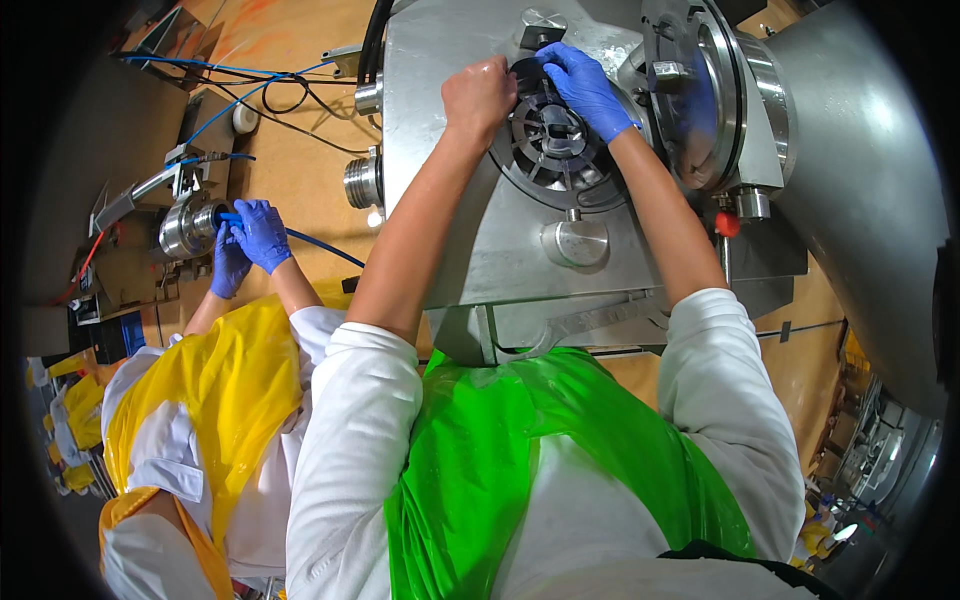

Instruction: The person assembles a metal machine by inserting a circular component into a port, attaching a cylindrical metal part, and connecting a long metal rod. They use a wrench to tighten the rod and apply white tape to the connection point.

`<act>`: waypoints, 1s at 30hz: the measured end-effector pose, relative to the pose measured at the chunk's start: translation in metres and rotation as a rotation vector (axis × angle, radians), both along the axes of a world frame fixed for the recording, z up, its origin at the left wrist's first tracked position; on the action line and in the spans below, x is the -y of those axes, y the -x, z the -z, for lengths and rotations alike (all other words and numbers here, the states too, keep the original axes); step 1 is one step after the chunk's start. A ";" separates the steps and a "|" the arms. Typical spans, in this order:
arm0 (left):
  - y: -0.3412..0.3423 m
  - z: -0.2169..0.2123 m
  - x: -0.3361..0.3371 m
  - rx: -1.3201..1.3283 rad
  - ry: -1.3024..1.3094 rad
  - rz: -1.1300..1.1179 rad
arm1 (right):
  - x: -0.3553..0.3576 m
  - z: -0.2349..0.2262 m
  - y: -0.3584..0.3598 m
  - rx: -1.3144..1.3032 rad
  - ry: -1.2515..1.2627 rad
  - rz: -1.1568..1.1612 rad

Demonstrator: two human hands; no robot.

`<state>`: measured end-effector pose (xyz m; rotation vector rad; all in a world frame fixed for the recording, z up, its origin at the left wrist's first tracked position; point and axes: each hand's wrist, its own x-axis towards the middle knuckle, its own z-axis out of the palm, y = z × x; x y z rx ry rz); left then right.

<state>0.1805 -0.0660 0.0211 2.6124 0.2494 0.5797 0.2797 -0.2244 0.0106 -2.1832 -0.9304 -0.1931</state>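
A metal machine housing [430, 210] is in front of me, with a round opening holding a slotted, spoked metal insert [556, 135]. At the insert's far left edge sits a black round part [530, 76]. My bare left hand [480, 97] is closed in a fist against its left side; what the fingers hold is hidden. On the other side, my right hand [585, 92], in a blue glove, curls its fingertips onto the black part. A round metal knob [576, 243] is on the housing's near side.
A hinged round metal cover [700, 100] stands open at the right, with a red knob [727, 224] below. At the left, a co-worker's blue-gloved hands [250, 245] hold a blue hose [325, 250] at a metal pipe fitting [190, 228]. Cables [290, 90] hang behind.
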 end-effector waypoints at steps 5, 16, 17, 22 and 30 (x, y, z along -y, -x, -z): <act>-0.004 0.004 0.004 0.004 0.016 -0.009 | 0.005 0.009 -0.008 0.043 0.023 0.056; 0.023 -0.012 0.017 -0.225 0.246 0.009 | 0.004 0.015 -0.010 -0.028 0.076 0.021; 0.024 -0.010 0.019 -0.218 0.258 0.002 | 0.003 0.016 -0.009 -0.040 0.071 0.012; 0.029 -0.010 0.019 -0.224 0.309 -0.007 | 0.001 0.016 -0.005 -0.019 0.094 0.029; 0.023 0.001 0.015 -0.240 0.271 0.016 | 0.000 0.010 0.002 -0.040 0.105 0.070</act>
